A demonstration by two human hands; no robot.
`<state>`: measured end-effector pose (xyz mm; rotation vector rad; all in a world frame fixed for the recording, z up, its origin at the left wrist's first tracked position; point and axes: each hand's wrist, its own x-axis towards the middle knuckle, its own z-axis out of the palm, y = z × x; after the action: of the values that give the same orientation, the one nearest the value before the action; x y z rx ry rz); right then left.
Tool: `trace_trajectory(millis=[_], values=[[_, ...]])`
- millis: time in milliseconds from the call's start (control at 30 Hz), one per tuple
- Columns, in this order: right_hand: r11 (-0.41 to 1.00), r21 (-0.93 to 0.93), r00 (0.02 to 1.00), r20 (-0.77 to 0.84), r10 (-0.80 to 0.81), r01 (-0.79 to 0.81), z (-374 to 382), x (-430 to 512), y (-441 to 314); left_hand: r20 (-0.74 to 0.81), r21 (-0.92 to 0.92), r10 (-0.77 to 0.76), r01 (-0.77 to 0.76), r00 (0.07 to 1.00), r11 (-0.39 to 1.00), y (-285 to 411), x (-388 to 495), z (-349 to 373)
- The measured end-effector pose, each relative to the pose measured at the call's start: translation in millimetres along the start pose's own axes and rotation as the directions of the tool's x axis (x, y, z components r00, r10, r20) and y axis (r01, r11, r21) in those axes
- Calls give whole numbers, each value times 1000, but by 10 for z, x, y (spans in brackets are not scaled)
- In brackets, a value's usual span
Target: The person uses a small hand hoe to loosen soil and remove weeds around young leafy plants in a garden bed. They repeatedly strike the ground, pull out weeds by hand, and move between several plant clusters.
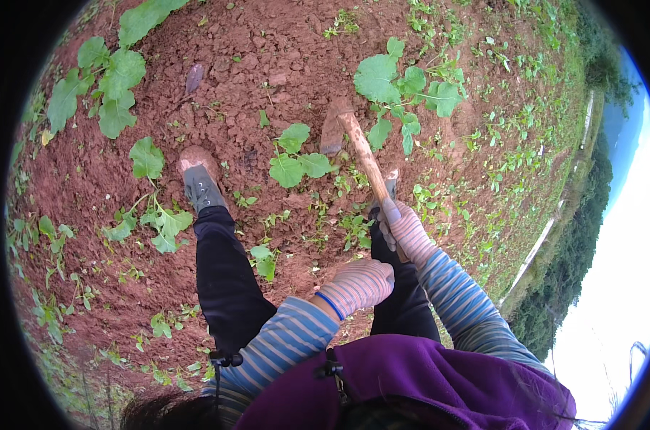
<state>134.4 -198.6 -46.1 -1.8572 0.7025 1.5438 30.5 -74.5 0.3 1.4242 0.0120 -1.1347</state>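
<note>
A hoe [365, 150] with a worn wooden handle slants across the ground in front of me. Its soil-coated metal blade [333, 131] rests at the red earth, between two leafy plants. My right hand [411, 231], in a striped glove with a grey palm, grips the handle with the thumb laid along it. Lower and to the left, my left hand [360, 285] is closed in a matching glove, seemingly around the handle's rear part; its finger side is hidden. A small broad-leaved plant [292, 158] grows just left of the blade.
My left shoe [202, 183] and partly hidden right shoe [392, 183] stand on the soil. Larger leafy plants grow at upper left [118, 75] and upper right [381, 80], another [166, 217] beside my left leg. Low weeds [491, 177] spread rightward to a pale strip [534, 252].
</note>
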Motion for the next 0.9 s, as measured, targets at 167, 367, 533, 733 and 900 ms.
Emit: trace_trajectory(millis=[167,367,533,733,900], values=[[964,144,971,58,-234,224,-408,-525,69,-171,19,-146,151,974,988,-328,108,-174],[938,-176,924,-194,-330,298,-1378,-1340,114,-811,-533,-329,-381,483,756,-664,-271,-430],[918,-395,914,-361,-185,30,-2227,-1778,517,-783,-618,-470,-596,408,513,-100,-806,-650],[998,-56,945,-325,-16,-2,-2973,-1939,1379,-855,-511,-338,-749,394,421,1130,-1302,-530],[968,229,966,-207,152,-103,-3477,-1918,2120,-866,-499,-316,-626,388,599,2165,-1341,-204]])
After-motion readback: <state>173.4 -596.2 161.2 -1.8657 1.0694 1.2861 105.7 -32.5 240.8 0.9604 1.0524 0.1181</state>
